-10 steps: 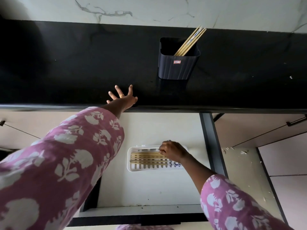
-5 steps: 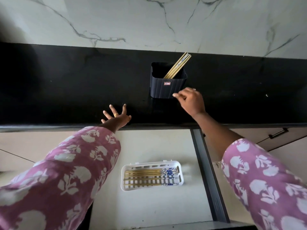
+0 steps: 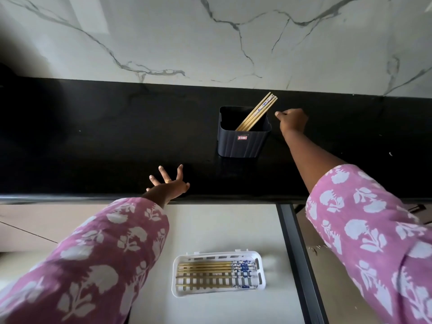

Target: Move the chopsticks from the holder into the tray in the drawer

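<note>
A dark square holder (image 3: 243, 142) stands on the black countertop (image 3: 93, 141). Several wooden chopsticks (image 3: 259, 111) lean in it, tips pointing up and right. My right hand (image 3: 293, 120) hovers just right of the chopstick tops, fingers curled, holding nothing that I can see. My left hand (image 3: 168, 184) rests flat at the counter's front edge with fingers spread and a ring on one finger. Below, in the open drawer (image 3: 210, 225), a white slotted tray (image 3: 219, 275) holds several chopsticks (image 3: 210, 268) lying flat, blue-patterned ends to the right.
A white marble wall (image 3: 210, 38) rises behind the counter. A dark drawer rail (image 3: 297, 253) runs along the drawer's right side. Closed cabinet fronts (image 3: 35, 225) flank the drawer on the left.
My right hand left the tray in the drawer, rose to the counter and now sits beside the chopstick tops in the holder. My left hand stayed on the counter edge. The view tilted upward.
</note>
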The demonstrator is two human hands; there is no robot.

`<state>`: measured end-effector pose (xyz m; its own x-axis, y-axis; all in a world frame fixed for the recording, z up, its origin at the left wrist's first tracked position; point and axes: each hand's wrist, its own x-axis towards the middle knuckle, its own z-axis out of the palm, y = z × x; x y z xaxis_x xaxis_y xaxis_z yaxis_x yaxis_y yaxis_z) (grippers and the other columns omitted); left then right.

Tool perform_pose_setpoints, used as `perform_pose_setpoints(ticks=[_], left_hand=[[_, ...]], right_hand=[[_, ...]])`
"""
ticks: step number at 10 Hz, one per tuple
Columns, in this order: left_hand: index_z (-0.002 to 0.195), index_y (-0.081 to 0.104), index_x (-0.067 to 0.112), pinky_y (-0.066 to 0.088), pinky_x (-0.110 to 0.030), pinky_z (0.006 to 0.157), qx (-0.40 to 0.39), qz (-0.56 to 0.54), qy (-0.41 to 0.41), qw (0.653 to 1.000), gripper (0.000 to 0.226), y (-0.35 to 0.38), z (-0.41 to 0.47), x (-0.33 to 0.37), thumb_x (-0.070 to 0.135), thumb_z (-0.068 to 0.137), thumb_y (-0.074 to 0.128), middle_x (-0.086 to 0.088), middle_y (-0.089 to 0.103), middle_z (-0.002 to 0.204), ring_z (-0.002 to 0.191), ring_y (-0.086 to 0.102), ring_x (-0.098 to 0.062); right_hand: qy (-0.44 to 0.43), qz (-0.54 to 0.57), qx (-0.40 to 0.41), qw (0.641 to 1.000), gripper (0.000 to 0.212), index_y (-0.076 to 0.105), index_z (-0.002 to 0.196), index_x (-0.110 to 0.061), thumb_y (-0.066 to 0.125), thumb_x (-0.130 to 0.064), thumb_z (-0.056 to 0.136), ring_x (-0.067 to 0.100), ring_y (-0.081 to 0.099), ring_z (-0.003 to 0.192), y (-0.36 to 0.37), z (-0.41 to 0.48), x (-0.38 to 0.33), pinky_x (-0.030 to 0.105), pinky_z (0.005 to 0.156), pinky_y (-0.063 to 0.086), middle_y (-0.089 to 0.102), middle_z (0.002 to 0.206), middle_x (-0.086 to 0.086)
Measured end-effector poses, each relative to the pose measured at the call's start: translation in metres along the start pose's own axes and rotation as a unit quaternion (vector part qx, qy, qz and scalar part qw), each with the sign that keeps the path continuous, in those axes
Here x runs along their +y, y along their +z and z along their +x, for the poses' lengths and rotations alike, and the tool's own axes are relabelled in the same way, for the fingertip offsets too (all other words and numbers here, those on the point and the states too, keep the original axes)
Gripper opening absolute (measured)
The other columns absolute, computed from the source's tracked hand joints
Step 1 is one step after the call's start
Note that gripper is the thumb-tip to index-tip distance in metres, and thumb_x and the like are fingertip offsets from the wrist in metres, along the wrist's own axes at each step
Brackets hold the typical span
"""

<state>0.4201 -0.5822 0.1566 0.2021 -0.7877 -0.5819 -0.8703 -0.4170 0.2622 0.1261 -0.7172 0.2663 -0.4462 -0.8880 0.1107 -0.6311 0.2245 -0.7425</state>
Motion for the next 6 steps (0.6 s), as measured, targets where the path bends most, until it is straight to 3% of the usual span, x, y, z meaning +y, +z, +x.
perform_pose_setpoints(ticks=[2,4,6], left_hand=[[0.145,-0.005,0.043,0.004,-0.063,0.110,-0.015,0.007,-0.010,1.000,0.056,0.000,-0.001,0.003,0.053,0.097,0.021,-0.018,-0.016,0.154,0.135,-0.017,-0.053],[0.143,-0.006,0.048,-0.001,-0.069,0.108,0.028,-0.008,0.015,0.999,0.066,-0.002,0.002,-0.004,0.053,0.093,0.036,-0.008,-0.019,0.155,0.138,-0.017,-0.045],[0.144,-0.003,0.046,0.004,-0.064,0.110,-0.003,0.009,-0.022,1.000,0.056,0.001,0.004,0.001,0.054,0.096,0.024,-0.016,-0.016,0.155,0.136,-0.016,-0.052]], right_hand=[[0.079,0.097,-0.051,0.991,0.041,0.064,0.113,0.002,0.068,-0.028,0.085,0.028,0.063,0.110,0.020,0.019,-0.010,0.033,0.093,0.051,0.066,0.117,0.018],[0.080,0.130,-0.067,0.986,0.036,0.067,0.111,0.000,0.074,-0.017,0.080,0.024,0.065,0.102,0.033,0.022,-0.013,0.025,0.083,0.049,0.068,0.114,0.017],[0.128,0.193,-0.073,0.970,0.035,0.066,0.112,-0.003,0.074,-0.012,0.079,0.023,0.065,0.104,0.038,0.025,-0.016,0.025,0.087,0.050,0.068,0.116,0.015]])
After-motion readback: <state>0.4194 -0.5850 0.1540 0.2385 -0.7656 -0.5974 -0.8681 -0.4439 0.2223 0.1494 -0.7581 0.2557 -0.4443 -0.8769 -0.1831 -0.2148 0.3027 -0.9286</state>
